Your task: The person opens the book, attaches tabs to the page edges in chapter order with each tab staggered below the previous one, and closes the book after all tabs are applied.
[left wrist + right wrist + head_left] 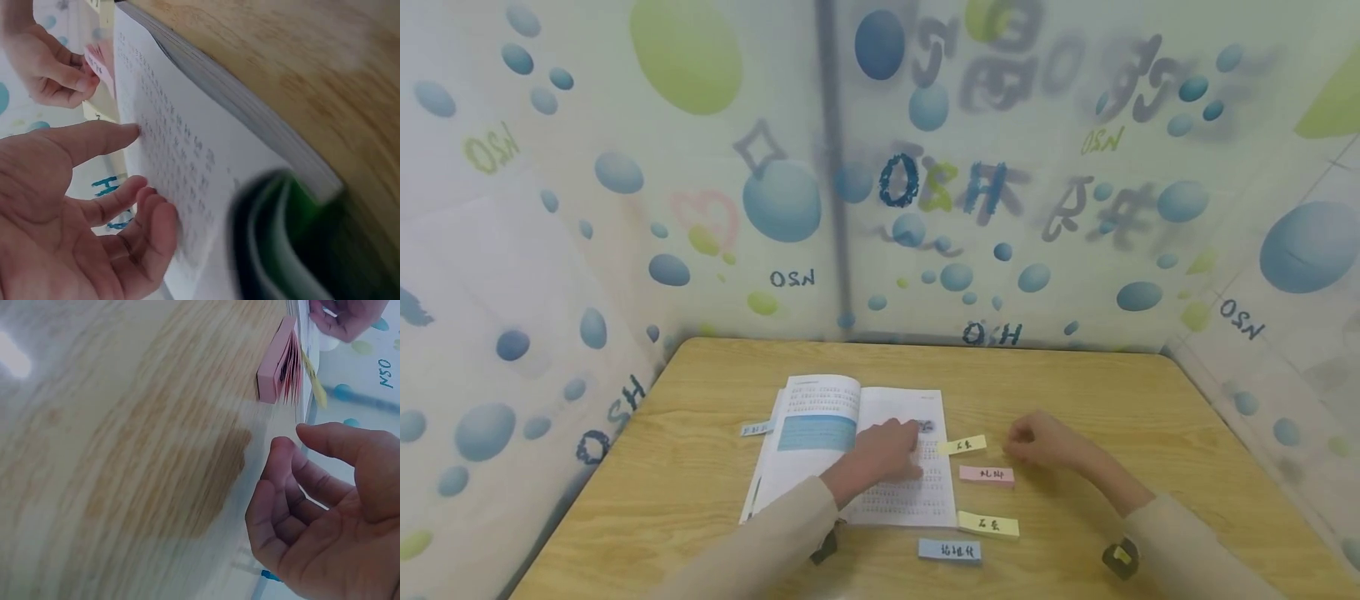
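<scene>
An open printed book [895,402] lies on the wooden table. My left hand [883,452] rests over its right page, index finger stretched toward a grey printed patch near the top. In the left wrist view the thumb's tip and the other fingers [156,231] are right at the page. A yellow sticky strip [967,445] juts from the book's right edge. Just right of that strip is my right hand [1047,442], fingers loosely bent, thumb near the index finger, nothing held. A pink sticky-note pad [275,369] with fanned sheets lies near it.
Below the pink pad are a yellow note pad [988,524] and a blue one [950,551], both with handwriting. A blue strip [757,429] sticks out at the book's left edge. Walls printed with bubbles [782,200] enclose the table's [1075,379] back and sides.
</scene>
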Tool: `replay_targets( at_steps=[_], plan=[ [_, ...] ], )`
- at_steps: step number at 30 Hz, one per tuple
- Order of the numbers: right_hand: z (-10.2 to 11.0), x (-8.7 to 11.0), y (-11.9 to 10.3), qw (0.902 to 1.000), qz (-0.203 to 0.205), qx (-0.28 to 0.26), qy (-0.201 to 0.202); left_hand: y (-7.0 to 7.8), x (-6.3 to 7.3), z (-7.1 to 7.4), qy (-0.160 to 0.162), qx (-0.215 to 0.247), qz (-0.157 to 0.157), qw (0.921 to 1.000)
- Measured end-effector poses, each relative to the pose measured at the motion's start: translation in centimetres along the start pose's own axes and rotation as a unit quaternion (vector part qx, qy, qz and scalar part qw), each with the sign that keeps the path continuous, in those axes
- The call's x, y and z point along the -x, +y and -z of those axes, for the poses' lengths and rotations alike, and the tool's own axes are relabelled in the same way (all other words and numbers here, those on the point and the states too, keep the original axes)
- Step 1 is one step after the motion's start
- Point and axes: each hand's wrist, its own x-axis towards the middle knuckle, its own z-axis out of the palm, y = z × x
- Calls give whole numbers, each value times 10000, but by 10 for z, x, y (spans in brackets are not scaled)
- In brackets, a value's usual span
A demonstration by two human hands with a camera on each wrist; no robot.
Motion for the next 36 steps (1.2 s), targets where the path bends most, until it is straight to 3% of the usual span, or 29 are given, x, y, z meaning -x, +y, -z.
replay_targets(
  at_steps=[5, 10, 19, 24, 30, 36],
  plan=[
    [-1, 6, -4, 9998, 115, -169, -70, -17, 21, 4, 89, -373, -441, 9983],
    [-4, 12, -15, 9994, 344, -78, 53, -32, 39, 8, 163, -466, -776, 9958],
    [-11, 11, -35, 9948, 832, 326, 491, -52, 47, 8, 298, -346, -1331, 9901],
    [-16, 9, -44, 9917, 1136, 295, 527, -60, 50, 9, 232, -150, -1517, 9880],
    [-31, 4, -55, 9858, 1644, 229, 244, -69, 54, 10, 199, -35, -1836, 9828],
    [-50, 1, -66, 9863, 1613, 199, -267, -75, 58, 9, 328, -170, -2187, 9751]
  ],
)
